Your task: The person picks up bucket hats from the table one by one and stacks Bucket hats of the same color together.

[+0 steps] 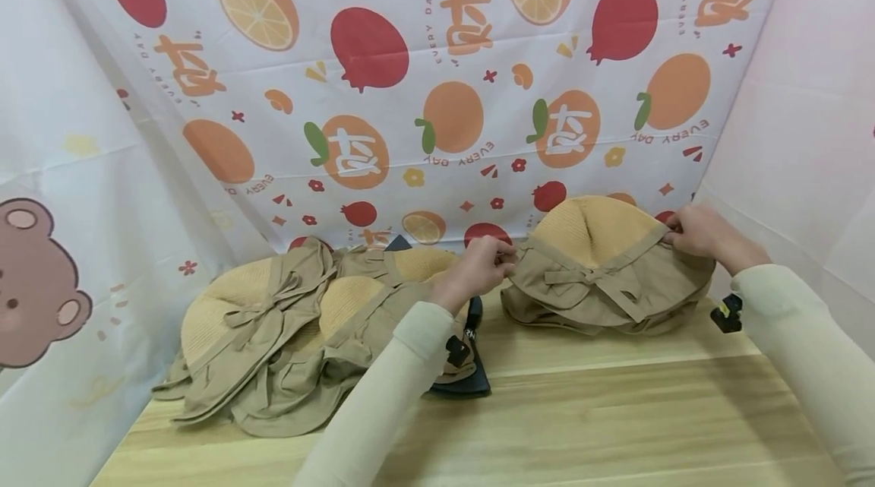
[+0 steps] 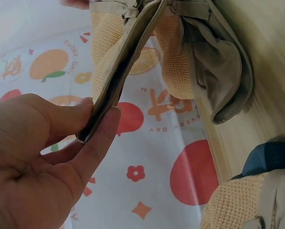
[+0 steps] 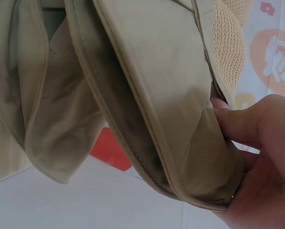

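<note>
A sun hat (image 1: 618,225) with a woven straw crown, a khaki cloth brim and a bow (image 1: 589,276) stands at the back right of the table. My left hand (image 1: 480,267) is at the left edge of its brim. In the left wrist view, thumb and fingers of that hand (image 2: 37,143) pinch the brim edge (image 2: 115,81). On the opposite side, my right hand (image 1: 704,232) holds the hat too. The right wrist view has the hand (image 3: 264,157) gripping the khaki cloth (image 3: 176,95), with the thumb near the straw crown.
Several similar straw-and-khaki hats (image 1: 229,312) lie heaped at the left, partly behind my left forearm. A dark blue item (image 1: 472,384) with white lettering pokes out beside them. A fruit-print curtain (image 1: 410,39) hangs behind the wooden table (image 1: 581,419); white cloth (image 1: 813,130) closes the right side.
</note>
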A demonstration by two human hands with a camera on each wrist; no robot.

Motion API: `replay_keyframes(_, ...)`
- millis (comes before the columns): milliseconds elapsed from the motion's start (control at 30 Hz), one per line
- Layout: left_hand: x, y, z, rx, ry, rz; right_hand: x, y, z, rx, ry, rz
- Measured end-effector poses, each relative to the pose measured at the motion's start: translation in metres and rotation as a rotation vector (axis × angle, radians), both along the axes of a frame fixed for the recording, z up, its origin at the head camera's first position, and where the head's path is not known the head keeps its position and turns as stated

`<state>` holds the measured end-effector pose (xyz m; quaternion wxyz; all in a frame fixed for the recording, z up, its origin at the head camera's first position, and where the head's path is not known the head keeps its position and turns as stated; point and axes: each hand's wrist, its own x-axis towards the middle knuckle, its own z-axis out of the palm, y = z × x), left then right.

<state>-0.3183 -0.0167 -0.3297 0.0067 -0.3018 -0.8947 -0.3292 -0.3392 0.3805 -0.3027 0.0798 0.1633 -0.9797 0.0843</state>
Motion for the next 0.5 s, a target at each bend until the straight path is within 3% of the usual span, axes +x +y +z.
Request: replay_keyframes(500,-0.004,0.0092,-0.0012,-0.011,-0.006,0.023,-0.0053,0.0071,0.0052,0.035,-0.056,-0.037)
